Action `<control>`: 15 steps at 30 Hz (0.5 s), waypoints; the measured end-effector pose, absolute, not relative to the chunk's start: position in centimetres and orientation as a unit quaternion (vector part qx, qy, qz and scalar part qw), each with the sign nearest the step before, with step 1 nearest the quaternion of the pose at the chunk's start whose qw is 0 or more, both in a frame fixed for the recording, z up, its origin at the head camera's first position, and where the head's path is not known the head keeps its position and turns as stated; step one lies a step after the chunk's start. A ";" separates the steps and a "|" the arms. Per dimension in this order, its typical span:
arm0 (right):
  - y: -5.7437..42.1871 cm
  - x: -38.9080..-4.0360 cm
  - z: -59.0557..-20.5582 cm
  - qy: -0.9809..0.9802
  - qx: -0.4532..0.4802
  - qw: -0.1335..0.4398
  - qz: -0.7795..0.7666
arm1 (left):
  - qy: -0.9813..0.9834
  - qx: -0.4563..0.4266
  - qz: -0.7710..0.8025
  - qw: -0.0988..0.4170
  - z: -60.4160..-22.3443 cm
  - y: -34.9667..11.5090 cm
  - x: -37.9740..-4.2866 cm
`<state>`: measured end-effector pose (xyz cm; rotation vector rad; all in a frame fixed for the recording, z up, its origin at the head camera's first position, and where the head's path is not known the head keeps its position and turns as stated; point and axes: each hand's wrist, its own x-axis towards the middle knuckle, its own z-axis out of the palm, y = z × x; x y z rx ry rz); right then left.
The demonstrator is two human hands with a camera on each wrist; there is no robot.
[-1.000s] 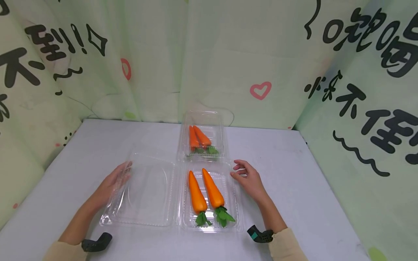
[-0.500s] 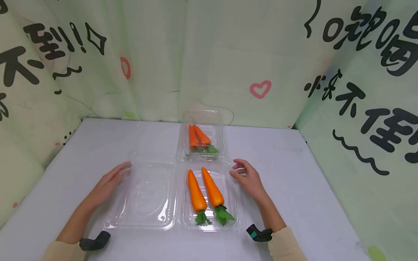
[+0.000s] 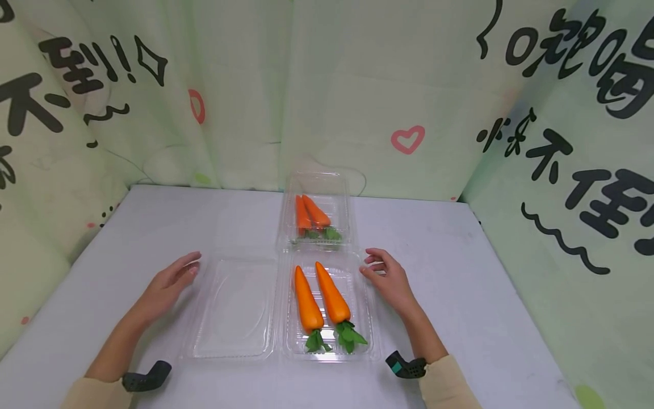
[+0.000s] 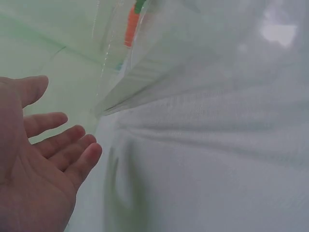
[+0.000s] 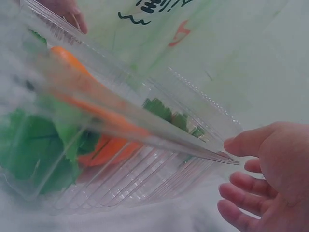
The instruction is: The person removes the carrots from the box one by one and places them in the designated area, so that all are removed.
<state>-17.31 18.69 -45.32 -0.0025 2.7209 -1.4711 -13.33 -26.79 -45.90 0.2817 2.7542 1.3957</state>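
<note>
Drawn away from the clear plastic lid, our left hand spreads wide beside it;
our right hand curves narrow by the nearer clear rectangular box bearing two orange carrots; white table beneath, pale-green printed curtain behind.

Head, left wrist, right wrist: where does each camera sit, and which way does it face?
Head: on the head, facing forward and down at the table, front carrots, front box and rear box; left hand, right hand and sleeves show.
Left wrist: on the left wrist, past the left hand at the lid and part of a carrot; only that hand shows.
Right wrist: on the right wrist, across the front box; both hands show, the left barely.
Shared: head and right wrist show the front box and both hands.
</note>
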 end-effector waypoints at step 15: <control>19.2 -17.3 -44.5 0.880 -0.004 0.002 -0.476 | 0.898 0.086 0.431 0.022 -44.4 -26.2 -13.3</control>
